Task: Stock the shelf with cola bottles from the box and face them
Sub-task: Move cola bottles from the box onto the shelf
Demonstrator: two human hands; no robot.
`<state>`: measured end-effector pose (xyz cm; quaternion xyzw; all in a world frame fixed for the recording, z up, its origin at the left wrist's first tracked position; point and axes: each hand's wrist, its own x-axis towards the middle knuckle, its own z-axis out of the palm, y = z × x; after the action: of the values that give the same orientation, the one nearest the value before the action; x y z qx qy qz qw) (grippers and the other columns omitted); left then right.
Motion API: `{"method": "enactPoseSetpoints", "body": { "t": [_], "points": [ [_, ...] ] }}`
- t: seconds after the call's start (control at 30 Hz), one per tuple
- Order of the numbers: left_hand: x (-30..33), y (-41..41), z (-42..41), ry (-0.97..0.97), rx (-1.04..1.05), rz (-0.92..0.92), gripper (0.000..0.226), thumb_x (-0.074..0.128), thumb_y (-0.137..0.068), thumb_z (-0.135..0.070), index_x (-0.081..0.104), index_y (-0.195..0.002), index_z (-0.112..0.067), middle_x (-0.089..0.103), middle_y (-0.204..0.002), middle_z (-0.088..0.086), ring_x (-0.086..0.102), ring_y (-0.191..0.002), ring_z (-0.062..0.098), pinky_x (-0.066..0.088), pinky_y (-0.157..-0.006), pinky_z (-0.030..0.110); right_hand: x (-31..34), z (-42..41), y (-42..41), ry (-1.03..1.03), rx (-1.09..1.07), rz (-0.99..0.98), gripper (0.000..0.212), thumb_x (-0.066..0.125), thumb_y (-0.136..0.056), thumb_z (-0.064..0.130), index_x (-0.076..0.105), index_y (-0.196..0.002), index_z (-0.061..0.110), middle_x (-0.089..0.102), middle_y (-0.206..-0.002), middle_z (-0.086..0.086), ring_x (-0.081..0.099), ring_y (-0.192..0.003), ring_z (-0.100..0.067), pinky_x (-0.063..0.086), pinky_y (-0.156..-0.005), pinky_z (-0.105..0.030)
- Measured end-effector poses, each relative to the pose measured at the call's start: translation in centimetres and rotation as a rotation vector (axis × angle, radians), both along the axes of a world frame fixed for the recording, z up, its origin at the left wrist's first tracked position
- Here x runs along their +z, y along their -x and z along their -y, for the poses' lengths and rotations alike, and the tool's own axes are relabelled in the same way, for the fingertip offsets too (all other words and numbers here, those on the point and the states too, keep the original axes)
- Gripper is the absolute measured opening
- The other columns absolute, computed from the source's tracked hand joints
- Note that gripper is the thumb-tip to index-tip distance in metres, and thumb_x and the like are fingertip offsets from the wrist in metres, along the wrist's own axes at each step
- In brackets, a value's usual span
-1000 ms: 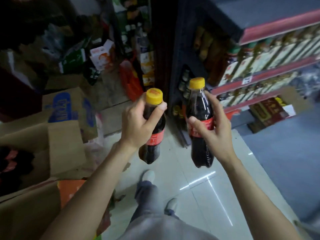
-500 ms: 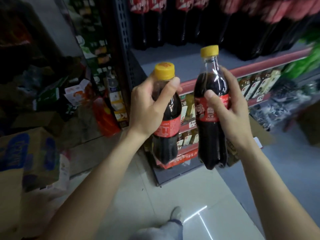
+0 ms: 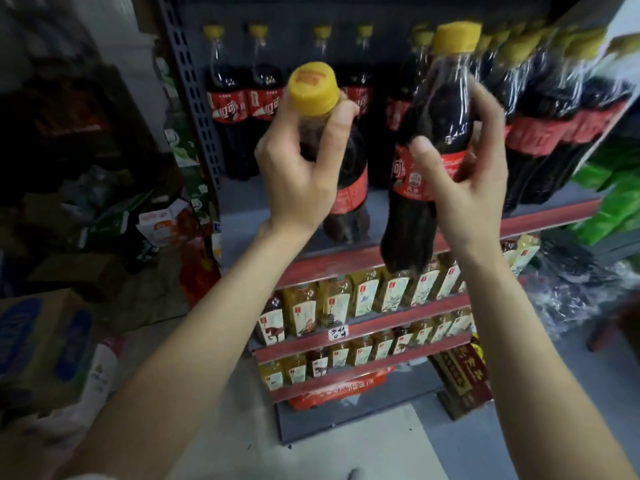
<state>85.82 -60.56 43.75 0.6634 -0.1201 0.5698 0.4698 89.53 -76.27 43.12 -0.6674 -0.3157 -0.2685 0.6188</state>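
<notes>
My left hand grips a cola bottle by its shoulder, just under the yellow cap, with the cap tilted toward me. My right hand holds a second cola bottle around its red label, nearly upright. Both bottles hang in front of the grey shelf, above its red front edge. Several cola bottles with yellow caps stand in rows at the back of that shelf; the left front part of the shelf is bare.
Lower shelves hold several yellow-labelled tea bottles. A perforated grey upright bounds the shelf on the left. Cardboard boxes and clutter fill the floor at left. Green packs sit at right.
Both hands have risen with their bottles from waist height to the cola shelf, and my view has swung up from the floor and boxes to the shelving.
</notes>
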Motion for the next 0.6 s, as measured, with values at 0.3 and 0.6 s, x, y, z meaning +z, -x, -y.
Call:
{"method": "enactPoseSetpoints", "body": {
  "t": [0.3, 0.6],
  "points": [
    [0.3, -11.9, 2.2, 0.04, 0.306, -0.243, 0.047, 0.051, -0.085, -0.05, 0.067, -0.098, -0.008, 0.072, -0.084, 0.002, 0.067, -0.082, 0.021, 0.051, -0.076, 0.035, -1.5, -0.9, -9.2, -0.002, -0.032, -0.016, 0.064, 0.066, -0.091, 0.019, 0.033, -0.141, -0.003, 0.04, -0.144, -0.008, 0.037, -0.136, -0.014, 0.028, -0.114, -0.026],
    [1.3, -17.2, 2.6, 0.047, 0.33, -0.442, 0.055, 0.037, -0.088, -0.057, 0.057, -0.111, -0.011, 0.058, -0.085, -0.017, 0.056, -0.078, 0.003, 0.036, -0.067, 0.008, -2.0, -2.7, -12.3, 0.12, -0.136, 0.02, 0.067, 0.06, -0.095, 0.017, 0.023, -0.148, -0.001, 0.033, -0.141, -0.018, 0.031, -0.135, -0.02, 0.025, -0.11, -0.016]
  ]
}}
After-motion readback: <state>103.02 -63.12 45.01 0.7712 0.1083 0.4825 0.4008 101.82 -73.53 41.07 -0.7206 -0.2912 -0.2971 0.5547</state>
